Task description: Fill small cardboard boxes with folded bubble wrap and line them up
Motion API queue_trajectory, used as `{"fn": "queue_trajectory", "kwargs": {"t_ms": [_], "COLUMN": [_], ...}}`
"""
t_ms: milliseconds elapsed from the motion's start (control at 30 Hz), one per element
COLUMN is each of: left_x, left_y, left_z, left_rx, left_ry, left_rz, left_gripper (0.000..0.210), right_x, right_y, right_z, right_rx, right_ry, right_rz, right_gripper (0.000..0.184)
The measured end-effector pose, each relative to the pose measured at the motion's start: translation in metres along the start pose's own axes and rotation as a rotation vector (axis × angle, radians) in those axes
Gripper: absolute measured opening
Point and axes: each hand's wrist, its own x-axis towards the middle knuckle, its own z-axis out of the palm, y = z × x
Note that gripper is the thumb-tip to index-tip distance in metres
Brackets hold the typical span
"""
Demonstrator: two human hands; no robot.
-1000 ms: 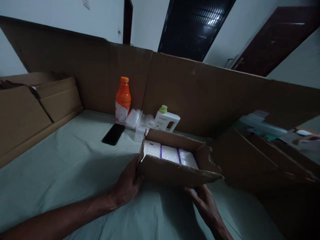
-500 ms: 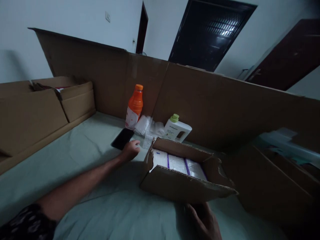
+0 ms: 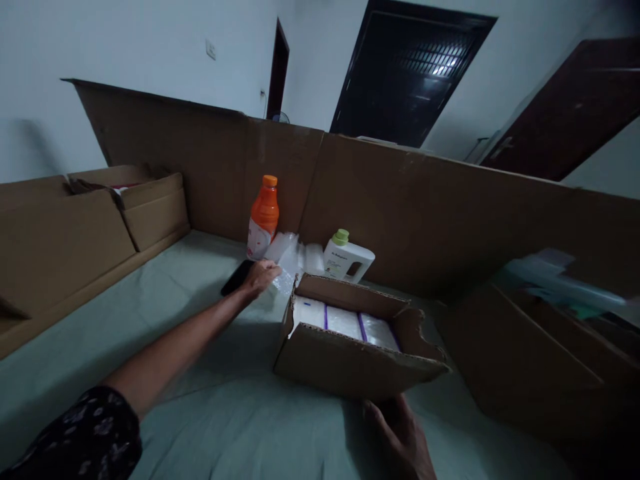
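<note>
In the head view, the open cardboard box [image 3: 360, 363] is serving as the reference point; it is sitting on the green cloth [image 3: 220, 407] with its top facing up, leaving the white packs with purple stripes [image 3: 345, 323] showing inside. The packs are lying side by side toward the box's left end, the box walls presumably keeping them in line. The left hand [image 3: 260, 277] is hovering beyond the box's left corner, its fingertips closing on the near edge of the bubble wrap [image 3: 285, 280], a pinch probably suiting so thin and loose a sheet. The bubble wrap is lying just behind that same corner. The right hand [image 3: 400, 433] is staying low at the box's near side, fingers meeting its lower edge, possibly steadying it; their tips are hiding there, so whether they are gripping cannot be told. The black phone [image 3: 236, 277] is lying left of the box, partly under the left hand in this view. The orange bottle [image 3: 264, 213] is standing behind and left of the box, and the green-capped white jug [image 3: 346, 259] is standing directly behind it, both apparently being kept upright on their own bases.
</note>
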Motion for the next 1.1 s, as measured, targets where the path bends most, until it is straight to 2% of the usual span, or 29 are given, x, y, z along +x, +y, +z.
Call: {"fn": "queue_trajectory", "kwargs": {"t_ms": [133,267,400,500,567,600,700,833,933,1033,1100], "left_x": [-0.035,-0.09,-0.152,-0.194,-0.217,-0.226,-0.245,-0.253,-0.257,-0.261,-0.262], "left_y": [-0.002,-0.011,-0.023,-0.035,-0.041,-0.044,-0.05,-0.053,-0.046,-0.028,-0.013], "left_z": [-0.05,-0.091,-0.117,-0.127,-0.129,-0.128,-0.122,-0.106,-0.095,-0.086,-0.077], "left_rx": [-0.167,-0.326,-0.413,-0.543,-0.655,-0.7,-0.793,-0.823,-0.796,-0.74,-0.685], "left_ry": [-0.043,-0.164,-0.346,-0.595,-0.75,-0.79,-0.818,-0.916,-0.968,-1.059,-1.119], "left_rz": [0.037,0.005,-0.076,-0.128,-0.128,-0.116,-0.085,-0.026,0.002,-0.008,-0.008], "left_gripper": [0.025,0.028,0.026,0.026,0.026,0.027,0.029,0.033,0.035,0.039,0.041], "right_x": [0.002,0.003,0.004,0.004,0.005,0.005,0.007,0.006,-0.008,-0.032,-0.048], "right_y": [-0.002,-0.004,-0.005,-0.007,-0.01,-0.012,-0.021,-0.036,-0.045,-0.052,-0.06], "right_z": [-0.002,-0.003,-0.002,-0.002,-0.003,-0.003,0.002,0.018,0.021,0.007,-0.006], "right_rx": [-0.018,-0.05,-0.014,0.026,0.058,0.069,0.118,0.173,0.097,-0.003,0.017], "right_ry": [-0.014,-0.033,-0.049,-0.053,-0.071,-0.088,-0.135,-0.183,-0.214,-0.184,-0.229], "right_rz": [-0.023,-0.047,-0.05,-0.035,-0.035,-0.036,-0.041,-0.061,-0.066,-0.059,-0.107], "right_gripper": [0.056,0.056,0.055,0.056,0.059,0.06,0.064,0.063,0.061,0.064,0.077]}}
